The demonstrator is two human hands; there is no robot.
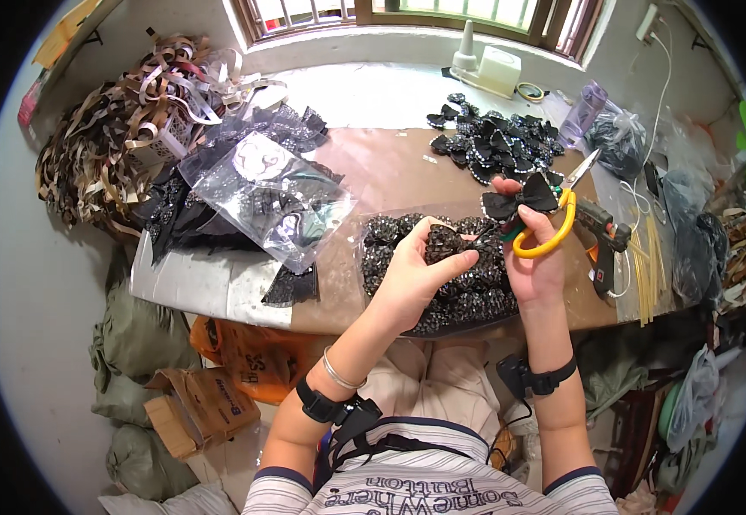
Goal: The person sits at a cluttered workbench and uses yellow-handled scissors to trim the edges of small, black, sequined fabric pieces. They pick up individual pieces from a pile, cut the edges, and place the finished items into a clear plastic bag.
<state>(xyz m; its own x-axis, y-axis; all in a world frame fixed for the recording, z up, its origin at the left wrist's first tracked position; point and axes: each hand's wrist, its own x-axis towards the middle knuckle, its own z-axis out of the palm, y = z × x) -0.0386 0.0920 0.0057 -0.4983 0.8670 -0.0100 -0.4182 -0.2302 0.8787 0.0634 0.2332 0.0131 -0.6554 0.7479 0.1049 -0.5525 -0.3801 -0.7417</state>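
Observation:
My left hand (418,273) is closed on a dark sequined piece (447,244), its thumb lying across the front. Close beside it, my right hand (534,270) pinches a black fabric bow (523,200) between thumb and fingers. The same hand also carries a pair of scissors (568,220) by the yellow handles, with the blades pointing up and away to the right. Beneath both hands lies a clear bag of black sequined pieces (463,313) at the table's near edge. Part of what the left fingers grip is hidden.
A pile of black bows with shiny trim (497,142) sits at the back. Plastic-covered black sequined fabric (210,206) and heaped ribbon strips (124,129) stand left. Rightward are a glue gun (605,240), glue sticks (645,270) and a purple bottle (582,114).

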